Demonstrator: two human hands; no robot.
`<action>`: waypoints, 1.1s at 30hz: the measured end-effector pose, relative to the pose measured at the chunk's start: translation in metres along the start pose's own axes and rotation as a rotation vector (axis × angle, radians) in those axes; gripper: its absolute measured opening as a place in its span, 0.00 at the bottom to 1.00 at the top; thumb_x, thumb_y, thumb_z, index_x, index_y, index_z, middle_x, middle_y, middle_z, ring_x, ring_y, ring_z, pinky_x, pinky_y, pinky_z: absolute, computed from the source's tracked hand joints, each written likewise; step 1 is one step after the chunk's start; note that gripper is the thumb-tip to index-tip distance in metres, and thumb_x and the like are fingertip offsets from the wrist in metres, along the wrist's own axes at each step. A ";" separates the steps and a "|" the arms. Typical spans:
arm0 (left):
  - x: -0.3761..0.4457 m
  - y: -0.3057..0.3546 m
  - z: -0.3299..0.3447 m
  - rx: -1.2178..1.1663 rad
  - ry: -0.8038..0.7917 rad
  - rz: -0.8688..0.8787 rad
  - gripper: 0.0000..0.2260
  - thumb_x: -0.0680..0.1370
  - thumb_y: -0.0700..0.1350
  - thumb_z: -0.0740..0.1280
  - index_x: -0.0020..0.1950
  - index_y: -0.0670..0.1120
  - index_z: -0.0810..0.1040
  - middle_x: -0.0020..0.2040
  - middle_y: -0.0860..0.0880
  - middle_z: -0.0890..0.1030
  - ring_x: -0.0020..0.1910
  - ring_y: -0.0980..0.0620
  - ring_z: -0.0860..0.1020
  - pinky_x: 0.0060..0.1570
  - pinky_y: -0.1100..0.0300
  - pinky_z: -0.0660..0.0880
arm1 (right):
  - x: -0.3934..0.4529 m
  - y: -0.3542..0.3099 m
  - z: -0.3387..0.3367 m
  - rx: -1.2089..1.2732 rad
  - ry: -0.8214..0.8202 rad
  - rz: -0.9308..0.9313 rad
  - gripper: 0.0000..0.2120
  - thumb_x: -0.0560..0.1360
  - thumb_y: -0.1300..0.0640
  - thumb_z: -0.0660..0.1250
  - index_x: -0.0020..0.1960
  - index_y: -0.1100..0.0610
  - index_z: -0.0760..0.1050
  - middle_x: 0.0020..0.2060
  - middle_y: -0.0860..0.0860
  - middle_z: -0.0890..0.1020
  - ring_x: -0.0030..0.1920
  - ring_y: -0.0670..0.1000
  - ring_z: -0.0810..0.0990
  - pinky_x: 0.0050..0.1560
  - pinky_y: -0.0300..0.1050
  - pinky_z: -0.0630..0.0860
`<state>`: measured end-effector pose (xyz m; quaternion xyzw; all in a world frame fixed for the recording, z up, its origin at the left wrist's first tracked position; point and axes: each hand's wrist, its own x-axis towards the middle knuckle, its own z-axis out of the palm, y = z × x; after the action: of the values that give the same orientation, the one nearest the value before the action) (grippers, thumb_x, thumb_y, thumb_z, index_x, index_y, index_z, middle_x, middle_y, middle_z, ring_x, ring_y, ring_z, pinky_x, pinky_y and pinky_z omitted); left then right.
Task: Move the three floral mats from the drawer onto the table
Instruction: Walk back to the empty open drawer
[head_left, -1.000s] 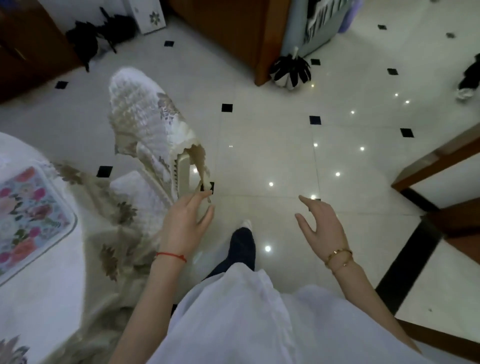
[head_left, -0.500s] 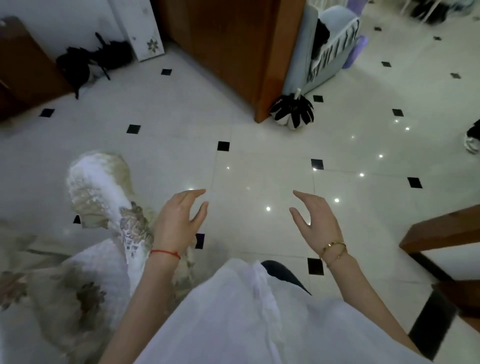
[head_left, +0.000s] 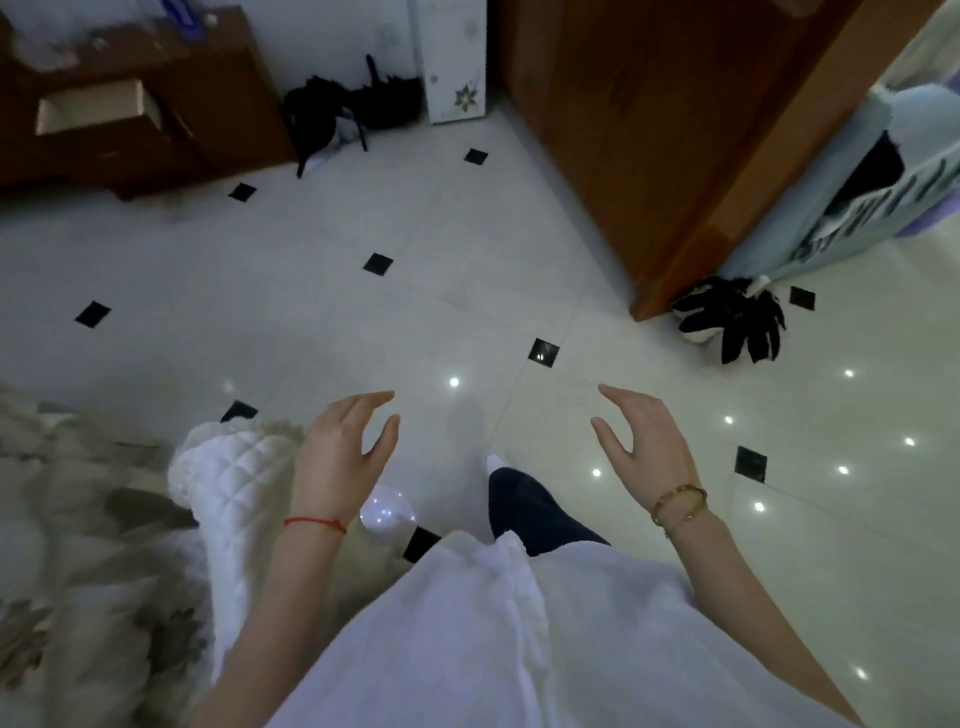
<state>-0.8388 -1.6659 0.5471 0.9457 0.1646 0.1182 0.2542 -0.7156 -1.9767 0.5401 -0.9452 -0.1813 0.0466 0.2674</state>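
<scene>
We hold both hands, left (head_left: 345, 457) and right (head_left: 647, 447), with fingers released, grasping nothing; the open drawer (head_left: 96, 106) lies well beyond them, its contents blurred.

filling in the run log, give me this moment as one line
left hand open, empty | right hand open, empty | open drawer far left, across tiled floor | floral mats not visible

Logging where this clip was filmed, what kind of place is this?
Most likely a room in a home: a glossy tiled floor, a dark wooden cabinet with an open drawer, and a quilted floral cloth draped beside the person's left hand.
</scene>
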 end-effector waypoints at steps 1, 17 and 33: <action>0.022 -0.002 0.001 -0.002 0.013 -0.026 0.12 0.77 0.46 0.68 0.60 0.46 0.79 0.53 0.47 0.82 0.54 0.47 0.79 0.52 0.58 0.73 | 0.030 0.001 0.000 -0.003 -0.019 -0.022 0.18 0.78 0.54 0.65 0.67 0.57 0.72 0.61 0.53 0.78 0.62 0.53 0.73 0.64 0.38 0.64; 0.268 -0.080 -0.027 0.072 0.338 -0.454 0.12 0.76 0.43 0.70 0.58 0.46 0.80 0.49 0.47 0.82 0.48 0.47 0.81 0.50 0.59 0.74 | 0.431 -0.109 0.055 0.007 -0.248 -0.429 0.18 0.78 0.54 0.66 0.66 0.58 0.73 0.61 0.53 0.79 0.62 0.52 0.74 0.63 0.34 0.62; 0.559 -0.315 -0.151 0.126 0.432 -0.552 0.12 0.77 0.45 0.69 0.59 0.47 0.79 0.53 0.47 0.82 0.54 0.46 0.79 0.52 0.57 0.73 | 0.750 -0.358 0.202 0.088 -0.307 -0.541 0.19 0.78 0.53 0.65 0.68 0.56 0.72 0.62 0.51 0.78 0.63 0.51 0.73 0.64 0.39 0.66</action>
<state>-0.4512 -1.1341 0.5891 0.8325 0.4711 0.2318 0.1769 -0.1693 -1.3191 0.5615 -0.8322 -0.4622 0.1235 0.2802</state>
